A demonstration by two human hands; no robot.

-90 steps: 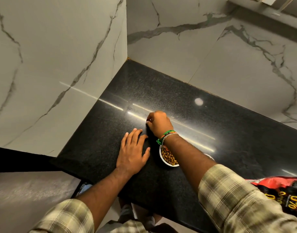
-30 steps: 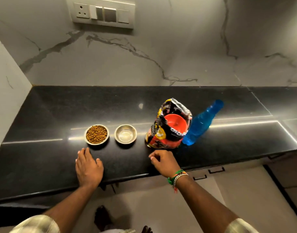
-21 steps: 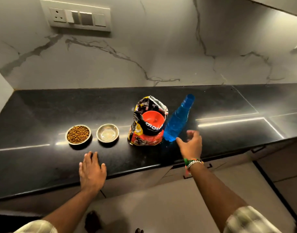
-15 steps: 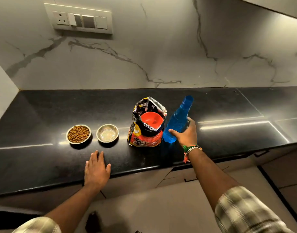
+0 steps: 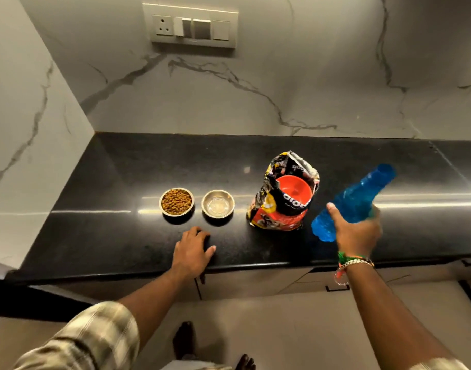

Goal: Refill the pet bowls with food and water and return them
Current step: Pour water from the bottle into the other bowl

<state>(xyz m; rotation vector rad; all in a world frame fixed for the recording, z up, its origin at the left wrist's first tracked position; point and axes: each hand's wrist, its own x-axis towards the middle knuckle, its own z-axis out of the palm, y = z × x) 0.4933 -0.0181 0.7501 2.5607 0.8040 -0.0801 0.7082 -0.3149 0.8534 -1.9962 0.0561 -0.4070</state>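
Bowls stand side by side on the black counter (image 5: 122,236), near its front edge. One steel bowl (image 5: 176,201) on the left is filled with brown kibble; the second steel bowl (image 5: 218,203), just to its right and not touching it, looks shiny inside, and whether it holds water cannot be told.

Right of the bowls, a little apart, an opened pet food bag (image 5: 282,193) stands upright with an orange scoop (image 5: 295,188) resting in its mouth.

Further right, the right hand (image 5: 355,231) grips a blue plastic bottle (image 5: 354,200) around its lower body, thumb across the near side and fingers curled round the far side. The bottle is tilted, its neck leaning up and to the right, its base low and toward the bag; it appears lifted off the counter. Beaded and chain bracelets (image 5: 354,261) circle that wrist.

The left hand (image 5: 191,252) rests palm down on the counter just in front of the bowls, fingers loosely bent, holding nothing.

Behind the counter rises a marble wall with a switch panel (image 5: 193,28). Plaid sleeves (image 5: 90,340) cover both upper forearms.
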